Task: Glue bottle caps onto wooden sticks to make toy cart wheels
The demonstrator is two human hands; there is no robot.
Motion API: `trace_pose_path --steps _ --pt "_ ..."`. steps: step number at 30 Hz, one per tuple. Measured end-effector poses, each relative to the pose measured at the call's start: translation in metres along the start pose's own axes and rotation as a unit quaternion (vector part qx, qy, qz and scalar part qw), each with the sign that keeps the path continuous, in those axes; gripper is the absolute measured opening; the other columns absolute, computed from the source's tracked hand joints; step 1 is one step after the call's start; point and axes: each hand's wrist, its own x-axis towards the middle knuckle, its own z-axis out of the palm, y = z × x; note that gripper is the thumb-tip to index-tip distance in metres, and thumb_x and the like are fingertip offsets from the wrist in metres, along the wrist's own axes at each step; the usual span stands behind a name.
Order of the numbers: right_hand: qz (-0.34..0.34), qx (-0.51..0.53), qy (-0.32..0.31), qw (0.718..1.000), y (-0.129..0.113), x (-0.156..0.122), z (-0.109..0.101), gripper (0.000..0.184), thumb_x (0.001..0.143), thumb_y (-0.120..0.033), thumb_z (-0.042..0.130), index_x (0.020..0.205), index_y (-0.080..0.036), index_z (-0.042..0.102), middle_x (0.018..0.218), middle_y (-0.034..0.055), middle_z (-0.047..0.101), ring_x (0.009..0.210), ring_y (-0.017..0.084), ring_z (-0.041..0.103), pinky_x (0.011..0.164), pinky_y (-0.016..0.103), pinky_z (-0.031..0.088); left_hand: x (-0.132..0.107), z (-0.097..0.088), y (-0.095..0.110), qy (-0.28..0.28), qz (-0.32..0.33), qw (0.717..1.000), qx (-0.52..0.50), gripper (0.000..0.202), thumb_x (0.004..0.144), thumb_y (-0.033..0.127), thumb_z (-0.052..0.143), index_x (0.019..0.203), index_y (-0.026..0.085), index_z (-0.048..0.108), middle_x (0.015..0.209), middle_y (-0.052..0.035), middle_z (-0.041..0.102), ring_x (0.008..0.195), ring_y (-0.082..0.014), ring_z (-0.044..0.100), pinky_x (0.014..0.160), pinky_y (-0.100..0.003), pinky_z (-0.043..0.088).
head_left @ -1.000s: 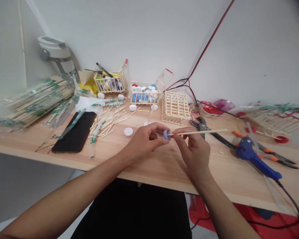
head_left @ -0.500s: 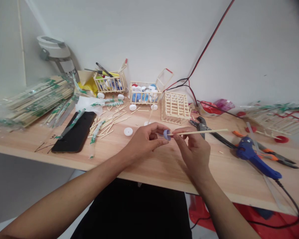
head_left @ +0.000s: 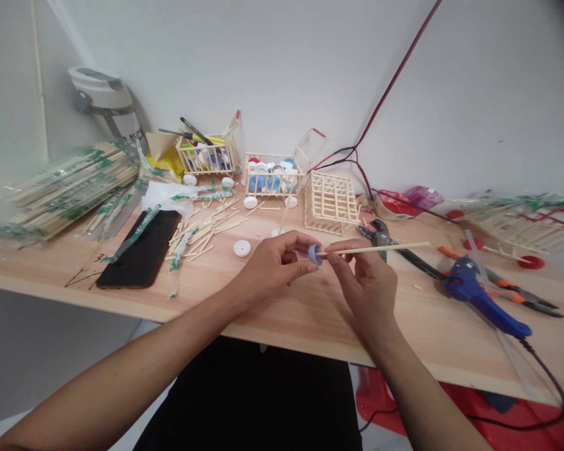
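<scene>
My left hand [head_left: 282, 263] pinches a small bluish-purple bottle cap [head_left: 315, 254] between thumb and fingers, its open side turned to the right. A thin wooden stick [head_left: 385, 248] is in my right hand [head_left: 366, 275], gripped between thumb and fingers near its left end. That left end reaches the inside of the cap; I cannot tell whether it passes through. The stick's other end points to the right, past my right hand. Both hands are held above the table. On the tabletop left of my left hand lies a white cap [head_left: 242, 248] with a small hole in its middle.
Two stick carts [head_left: 275, 188] [head_left: 207, 164] filled with caps and a stick crate [head_left: 331, 203] stand along the wall. A blue glue gun [head_left: 484, 297] and pliers [head_left: 540, 304] lie right; a black phone [head_left: 141, 254], cut sticks [head_left: 207, 232] and bagged sticks [head_left: 75, 194] are left.
</scene>
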Motion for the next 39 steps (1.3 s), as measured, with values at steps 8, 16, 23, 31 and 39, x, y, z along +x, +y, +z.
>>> trace_pose_path --steps 8,16,23,31,39 --pt "-0.002 -0.005 0.003 1.0 0.0012 -0.0004 -0.0001 0.008 0.088 -0.031 0.062 0.088 -0.025 0.068 0.083 -0.0001 0.069 0.07 0.014 0.058 0.065 0.029 0.046 0.0005 0.0 -0.0011 0.0 0.0 1.0 0.0 0.032 0.078 0.023 0.067 0.108 0.016 0.061 0.091 -0.0039 0.066 0.065 -0.0079 0.056 0.046 -0.014 0.04" --pt "-0.002 0.008 0.002 1.0 0.0002 -0.0003 -0.0002 0.004 0.087 -0.027 0.063 0.088 -0.026 0.067 0.083 -0.0013 0.069 0.071 0.014 0.058 0.066 0.028 0.045 -0.0002 0.0002 0.0008 0.001 0.001 1.0 0.001 0.032 0.078 0.023 0.068 0.108 0.016 0.061 0.088 -0.003 0.065 0.064 -0.0074 0.055 0.048 -0.015 0.04" --pt "-0.004 0.013 0.001 1.0 0.0005 -0.0001 -0.0004 0.003 0.087 -0.024 0.064 0.089 -0.026 0.066 0.084 -0.0023 0.068 0.072 0.012 0.057 0.066 0.027 0.043 0.0004 -0.0002 0.0 -0.001 0.001 1.0 -0.002 0.032 0.078 0.023 0.068 0.108 0.016 0.061 0.089 -0.0035 0.065 0.065 -0.0075 0.055 0.047 -0.014 0.04" --pt "-0.002 0.013 -0.003 1.0 -0.0007 -0.0009 -0.0011 0.004 0.087 -0.023 0.064 0.089 -0.026 0.065 0.084 -0.0035 0.068 0.071 0.011 0.056 0.067 0.025 0.043 0.0006 -0.0004 0.0001 -0.002 0.002 1.0 0.001 0.031 0.077 0.023 0.068 0.107 0.016 0.062 0.091 -0.0041 0.066 0.065 -0.008 0.056 0.045 -0.014 0.039" --pt "-0.005 0.015 0.004 1.0 0.0003 -0.0003 -0.0001 0.003 0.088 -0.025 0.063 0.089 -0.025 0.066 0.084 -0.0026 0.069 0.071 0.012 0.057 0.067 0.027 0.044 0.0005 -0.0003 -0.0005 -0.001 -0.003 1.0 -0.004 0.032 0.077 0.024 0.068 0.108 0.016 0.061 0.092 -0.0046 0.067 0.067 -0.0088 0.058 0.046 -0.014 0.04"
